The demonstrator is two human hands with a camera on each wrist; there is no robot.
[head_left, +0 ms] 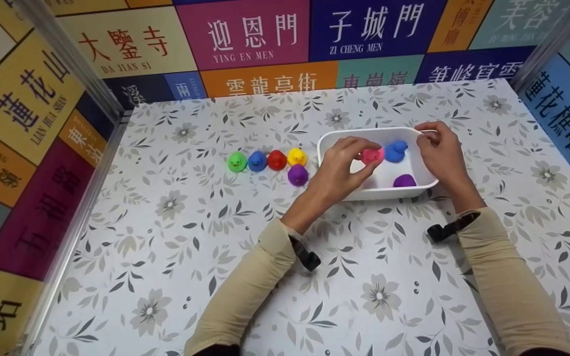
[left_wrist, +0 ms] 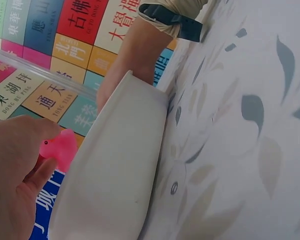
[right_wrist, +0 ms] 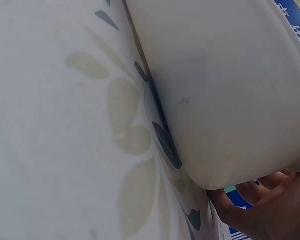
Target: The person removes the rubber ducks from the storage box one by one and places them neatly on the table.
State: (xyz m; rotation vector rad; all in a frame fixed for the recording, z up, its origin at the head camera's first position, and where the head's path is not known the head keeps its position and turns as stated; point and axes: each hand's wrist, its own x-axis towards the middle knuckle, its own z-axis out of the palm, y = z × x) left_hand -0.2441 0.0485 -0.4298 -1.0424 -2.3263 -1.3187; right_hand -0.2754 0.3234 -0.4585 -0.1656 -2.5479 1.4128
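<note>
Pinching the pink duck (head_left: 373, 155) between thumb and fingers, your left hand (head_left: 342, 165) is over the white bin (head_left: 386, 193); the left wrist view puts the duck just above the rim. Your right hand (head_left: 441, 153) grips the bin's right end, fingers curled at the rim.

Technique: squeeze lightly, as the body looks like soft vinyl and probably dents. Favour a vertical path; the inner blue duck (head_left: 395, 151) sits just to the right, and a sideways sweep would likely knock it. Whether the two touch: cannot tell. Let the right hand brace the bin without tipping it.

Materials: bin smooth, probably plastic, corners rounded, lip thin, one small mark on the outer wall. Ducks glossy and rounded. An inner purple duck (head_left: 404, 181) lies by the near wall. Left of the bin, on the leaf-printed table cover (head_left: 344, 316): green duck (head_left: 237, 161), outer blue duck (head_left: 257, 161), red duck (head_left: 277, 160), yellow duck (head_left: 297, 157) in a row; outer purple duck (head_left: 298, 175) nearer you, below the yellow.
</note>
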